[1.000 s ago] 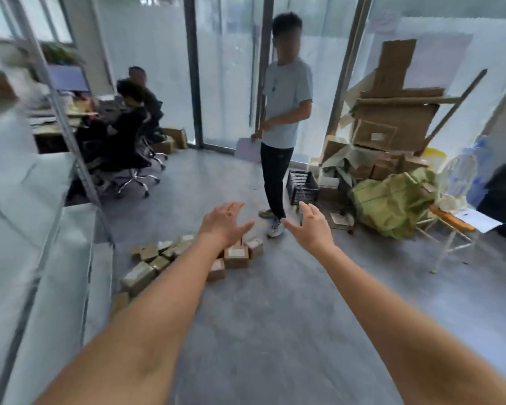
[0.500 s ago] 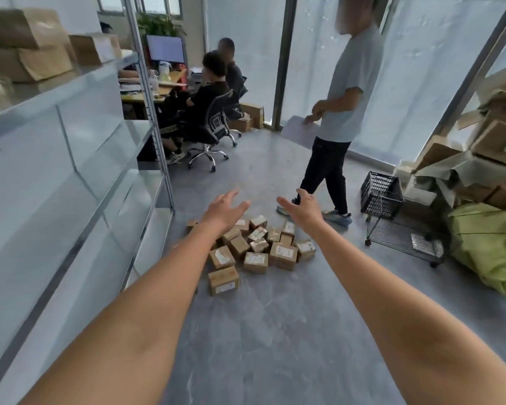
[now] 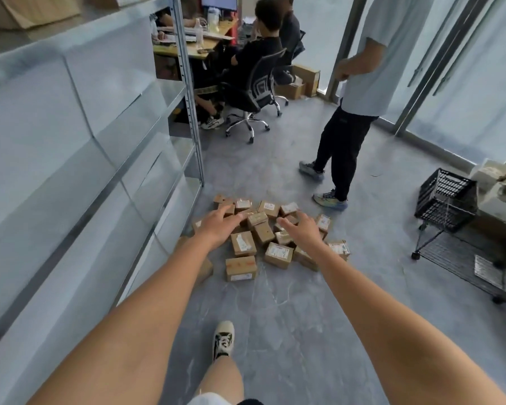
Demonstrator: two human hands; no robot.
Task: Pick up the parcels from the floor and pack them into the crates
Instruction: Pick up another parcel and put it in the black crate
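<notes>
Several small brown cardboard parcels (image 3: 241, 267) with white labels lie in a loose pile on the grey floor, next to the foot of a metal shelf. Both my arms stretch out towards the pile. My left hand (image 3: 216, 226) hovers over its left side with fingers spread and holds nothing. My right hand (image 3: 301, 229) hovers over its right side, fingers straight and empty. A black plastic crate (image 3: 444, 197) stands tilted on a low wire cart at the right.
A tall metal shelf (image 3: 187, 92) runs along the left. A standing person (image 3: 351, 112) is just beyond the pile. Two people sit on office chairs (image 3: 254, 92) at a desk at the back. The wire cart (image 3: 465, 264) sits at the right. My shoe (image 3: 223, 340) steps forward.
The view has tilted down and closed in on the parcels. Both hands have dropped lower and now sit over the pile. My foot has come into view.
</notes>
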